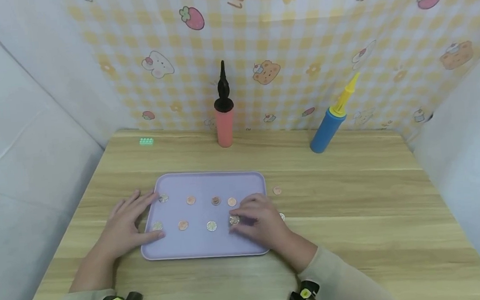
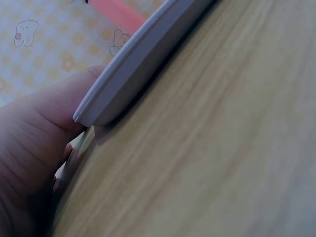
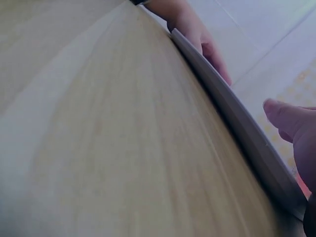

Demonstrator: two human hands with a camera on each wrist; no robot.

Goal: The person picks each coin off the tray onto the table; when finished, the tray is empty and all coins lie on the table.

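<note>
A lilac tray [image 1: 205,245] lies on the wooden table, with copper-coloured and silver-coloured coins spread over it in two loose rows. My left hand [image 1: 122,228] rests at the tray's left side, fingers extended along the rim and thumb over the near left corner; a silver coin [image 1: 157,226] lies between them. Over the tray's right part, my right hand [image 1: 259,220] pinches a silver coin [image 1: 234,220] between thumb and curled fingers, low over the surface. Close by are a copper coin [image 1: 232,201] and another silver coin [image 1: 211,226]. In the right wrist view the thumb [image 3: 286,116] shows above the tray rim.
Right of the tray lie a copper coin [image 1: 277,190] and a partly hidden silver coin [image 1: 282,216]. Behind stand a pink hand pump [image 1: 225,128] with black top and a leaning blue pump [image 1: 326,132] with yellow nozzle. A green studded block [image 1: 146,141] lies back left.
</note>
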